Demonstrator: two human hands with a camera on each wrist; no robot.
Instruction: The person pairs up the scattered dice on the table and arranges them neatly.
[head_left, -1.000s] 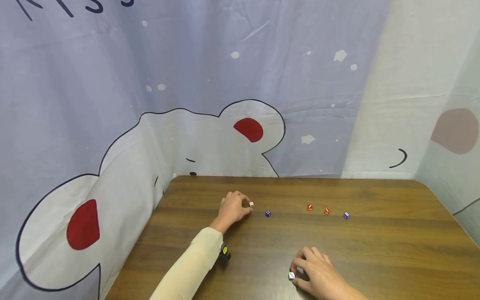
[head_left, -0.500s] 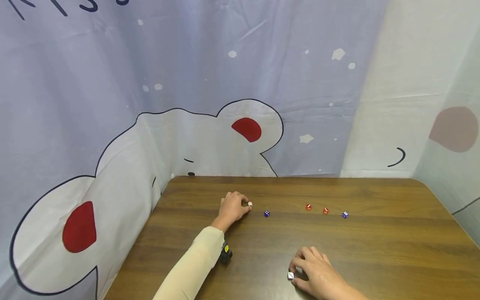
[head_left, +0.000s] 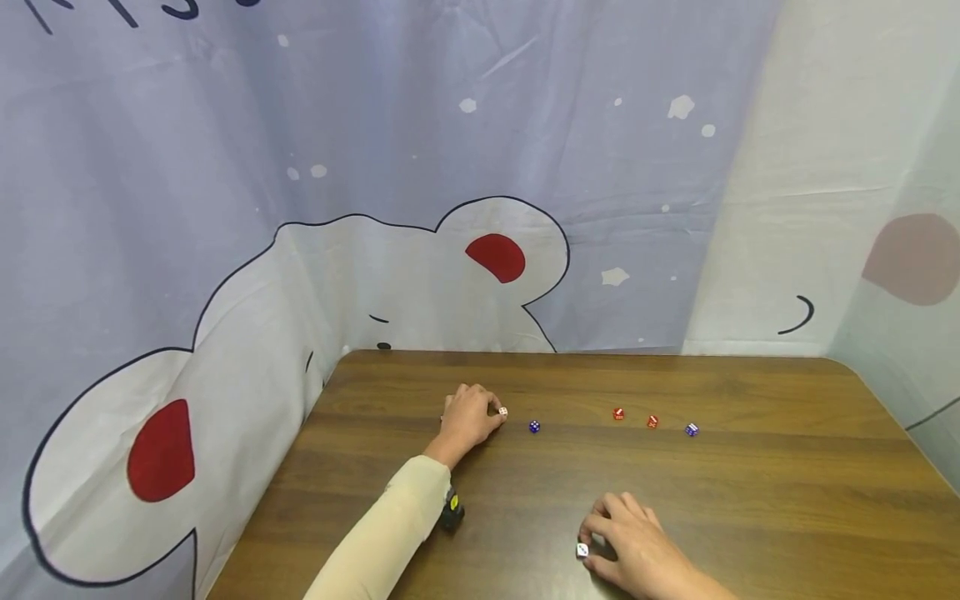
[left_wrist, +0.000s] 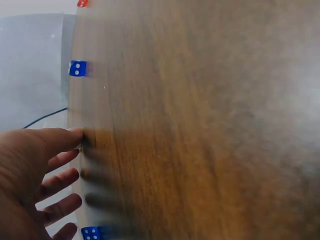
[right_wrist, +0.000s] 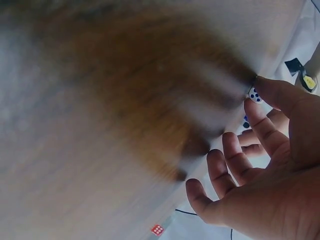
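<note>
Red die (left_wrist: 82,3) cropped, left wrist view

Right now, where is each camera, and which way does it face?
Head: on the head, facing forward and down at the table; left hand, right hand, left sleeve show.
Left wrist: on that wrist, facing across the table toward two blue dice; only the left hand shows.
Right wrist: on that wrist, facing the pinched white die; right hand and part of left arm show.
Head and right-wrist views share that die.

Left fingers (head_left: 489,397) and right fingers (head_left: 596,525) pinching white dice (head_left: 582,551), wooden table (head_left: 757,500)
</note>
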